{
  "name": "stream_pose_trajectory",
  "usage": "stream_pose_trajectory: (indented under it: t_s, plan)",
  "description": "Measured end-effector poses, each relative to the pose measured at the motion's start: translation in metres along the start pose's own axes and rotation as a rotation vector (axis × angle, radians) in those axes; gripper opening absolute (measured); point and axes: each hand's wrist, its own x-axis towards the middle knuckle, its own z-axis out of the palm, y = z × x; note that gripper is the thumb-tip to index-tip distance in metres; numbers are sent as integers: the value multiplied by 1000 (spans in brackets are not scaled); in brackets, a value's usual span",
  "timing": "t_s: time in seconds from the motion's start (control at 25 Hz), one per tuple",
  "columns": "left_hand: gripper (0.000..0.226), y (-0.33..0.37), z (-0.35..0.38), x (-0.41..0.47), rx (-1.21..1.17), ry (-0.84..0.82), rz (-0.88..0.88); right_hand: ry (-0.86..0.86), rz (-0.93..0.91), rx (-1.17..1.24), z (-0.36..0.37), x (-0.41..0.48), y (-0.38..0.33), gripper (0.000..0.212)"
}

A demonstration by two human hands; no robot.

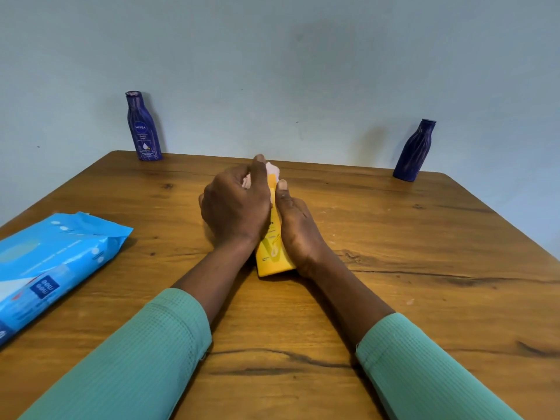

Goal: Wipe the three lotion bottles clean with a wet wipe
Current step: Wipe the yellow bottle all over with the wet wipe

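A yellow lotion bottle [272,256] stands at the middle of the wooden table [394,268], largely covered by both hands. My right hand [297,228] grips its right side, thumb up along the bottle. My left hand [235,207] holds a bunched white wet wipe [271,168] against the bottle's top and left side. A dark blue lotion bottle [143,128] with a label stands at the far left edge by the wall. A second dark blue bottle [414,151], streaked, stands at the far right edge.
A blue wet wipe pack [51,268] lies on the table at the left, near the edge. A pale blue wall [288,71] rises directly behind the table's far edge.
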Motion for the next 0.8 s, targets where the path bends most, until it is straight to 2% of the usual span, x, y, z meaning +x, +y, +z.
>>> stream_pose_trajectory:
  t_s: [0.04,0.12,0.2,0.32,0.44,0.6,0.8]
  plan:
    - [47,1,-1,2,19,8,-91,2,11,-10,0,-2,-2,94]
    - [48,3,-1,3,43,8,-225,25,-8,-23,0,-6,-5,67]
    - [50,4,0,4,53,15,-253,55,-36,-27,-1,-12,-10,55]
    - [48,1,-1,4,22,-3,-127,94,-75,-36,0,-15,-15,53]
    - [49,-6,1,3,-30,-169,36,161,-90,-88,3,-16,-15,51]
    - [51,5,5,-8,140,-301,237,417,-300,-178,-2,-11,-3,47]
    - [54,-1,-2,-21,308,-581,288,581,-259,-112,-14,1,1,34]
